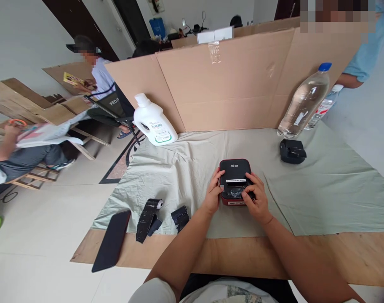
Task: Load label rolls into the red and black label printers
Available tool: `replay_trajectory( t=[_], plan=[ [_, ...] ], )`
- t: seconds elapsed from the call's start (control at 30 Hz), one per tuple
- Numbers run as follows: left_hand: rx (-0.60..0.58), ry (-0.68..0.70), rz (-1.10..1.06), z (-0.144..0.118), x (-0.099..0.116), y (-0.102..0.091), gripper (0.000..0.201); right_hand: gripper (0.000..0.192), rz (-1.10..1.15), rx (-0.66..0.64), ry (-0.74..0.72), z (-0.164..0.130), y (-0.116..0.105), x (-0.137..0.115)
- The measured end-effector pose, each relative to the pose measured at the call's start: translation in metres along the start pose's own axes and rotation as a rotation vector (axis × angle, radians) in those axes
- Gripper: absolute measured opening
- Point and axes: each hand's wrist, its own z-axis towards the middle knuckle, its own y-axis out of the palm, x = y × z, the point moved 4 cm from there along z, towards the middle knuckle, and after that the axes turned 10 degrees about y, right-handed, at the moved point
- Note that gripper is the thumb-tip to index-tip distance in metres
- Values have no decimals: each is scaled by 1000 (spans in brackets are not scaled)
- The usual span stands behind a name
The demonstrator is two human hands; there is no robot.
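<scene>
A small black and red box-shaped device, like a label printer with its lid up, sits on the pale green cloth in front of me. My left hand holds its left side, fingers against the casing. My right hand grips its right front corner, thumb over the open compartment, where something dark and crinkled lies. To the left lie a partly unrolled black roll and a smaller black roll.
A black phone lies at the left table edge. A white jug, a clear water bottle and a small black device stand before the cardboard screen. Other people sit at the far left; a blue sleeve shows at the top right.
</scene>
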Motion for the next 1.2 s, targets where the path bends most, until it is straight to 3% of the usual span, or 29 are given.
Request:
replay_trajectory(
  t=[0.2,0.43,0.6,0.8,0.87,0.93,0.97,1.03,1.2],
  plan=[
    [43,-76,64,6,1,0,71,12,20,30,-28,-6,3,5],
    [14,-89,65,10,3,3,96,31,11,24,48,-7,6,6],
    [12,-34,66,10,1,4,99,49,84,27,37,-9,8,8],
    [33,-132,59,8,6,3,79,45,130,-4,-71,-6,7,16],
    [72,-69,263,10,19,1,61,48,179,-9,-124,-4,5,18],
    [89,76,535,18,38,2,41,49,205,-2,-144,-3,5,21],
    [58,134,649,23,47,5,35,48,208,2,-147,-3,4,22],
    [-117,159,825,38,57,18,32,45,204,11,-156,-2,5,23],
    [-757,-12,1366,67,50,54,30,43,179,10,-166,-2,5,24]
  ],
)
